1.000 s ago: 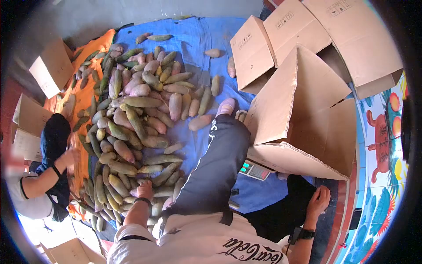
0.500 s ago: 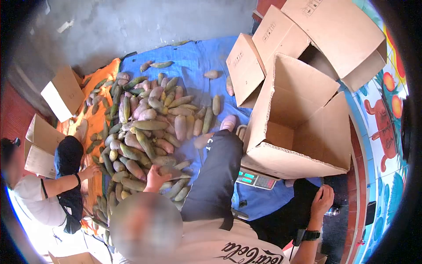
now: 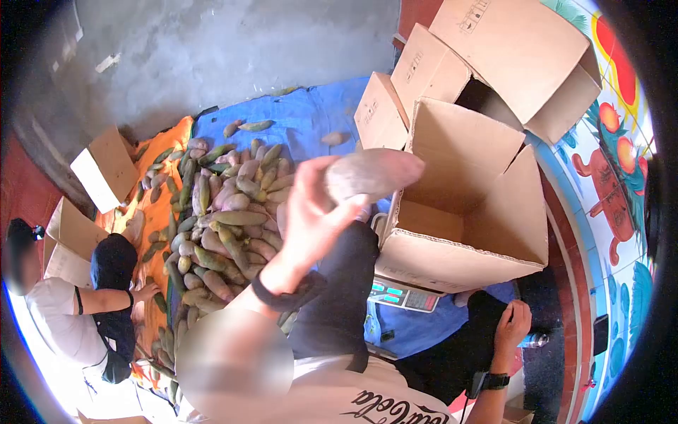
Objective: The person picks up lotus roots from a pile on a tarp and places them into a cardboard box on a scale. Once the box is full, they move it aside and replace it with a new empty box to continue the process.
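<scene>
My left hand (image 3: 311, 205) is raised over the pile, its fingers and thumb wrapped round a thick pinkish-purple sweet potato (image 3: 374, 173). The tuber's tip points right, in front of the open cardboard box (image 3: 480, 254) as I see it. This box sits on a digital scale (image 3: 402, 295) with green displays. My right hand (image 3: 513, 325) rests by my knee, fingers loosely curled, and nothing shows in it. Below my left hand, a large heap of purple and greenish tubers (image 3: 233, 219) lies on blue and orange sheets.
More cardboard boxes (image 3: 508, 56) stand tilted at the back right. At the left, another person (image 3: 63, 311) sits by the heap near an open box (image 3: 106, 169). A grey wall (image 3: 247, 42) rises behind the blue sheet (image 3: 296, 106). A painted tile wall (image 3: 607, 198) borders the right.
My left hand has risen from the heap and moved up and right with the sweet potato in it. My right hand has stayed by the knee. The view has shifted slightly.
</scene>
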A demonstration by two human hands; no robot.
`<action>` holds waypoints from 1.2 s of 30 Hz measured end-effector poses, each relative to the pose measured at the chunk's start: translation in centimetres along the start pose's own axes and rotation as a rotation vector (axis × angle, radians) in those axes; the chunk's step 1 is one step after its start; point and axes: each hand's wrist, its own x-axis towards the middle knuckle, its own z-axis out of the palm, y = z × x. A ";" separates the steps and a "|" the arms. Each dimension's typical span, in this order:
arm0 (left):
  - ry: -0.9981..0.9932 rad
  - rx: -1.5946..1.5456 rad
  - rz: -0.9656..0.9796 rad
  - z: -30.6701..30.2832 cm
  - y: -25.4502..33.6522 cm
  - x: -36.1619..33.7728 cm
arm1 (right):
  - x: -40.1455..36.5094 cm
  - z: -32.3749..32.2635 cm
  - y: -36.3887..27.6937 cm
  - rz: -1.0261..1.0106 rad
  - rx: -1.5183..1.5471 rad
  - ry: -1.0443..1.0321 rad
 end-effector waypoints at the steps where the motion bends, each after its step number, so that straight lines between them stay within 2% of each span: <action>1: -0.043 0.021 -0.009 1.1 -0.3 0.3 | 0.0 -0.1 -0.1 0.014 0.000 -0.010; 3: -0.134 0.101 -0.019 3.1 -0.7 0.6 | -0.1 -0.3 0.1 0.027 -0.002 -0.015; 5: -0.184 0.358 0.162 4.7 -1.4 0.7 | -0.3 -0.2 0.2 0.031 -0.001 -0.006; 7: -0.239 0.490 0.201 6.1 -1.3 0.5 | -0.5 -0.1 0.5 0.033 -0.001 -0.010; 11: -0.332 0.659 0.411 7.4 -2.7 0.0 | -0.6 -0.1 0.7 0.032 -0.005 0.006; 20: -0.320 0.850 0.417 7.6 -2.9 -0.3 | -0.1 -0.2 0.1 0.015 -0.007 -0.021; 26: -0.401 0.820 0.452 7.6 -4.0 -0.5 | 0.1 -0.3 -0.5 0.021 -0.001 -0.026; 36: -0.374 0.797 0.491 6.4 -4.4 -1.3 | -0.1 0.1 0.3 -0.014 -0.040 -0.060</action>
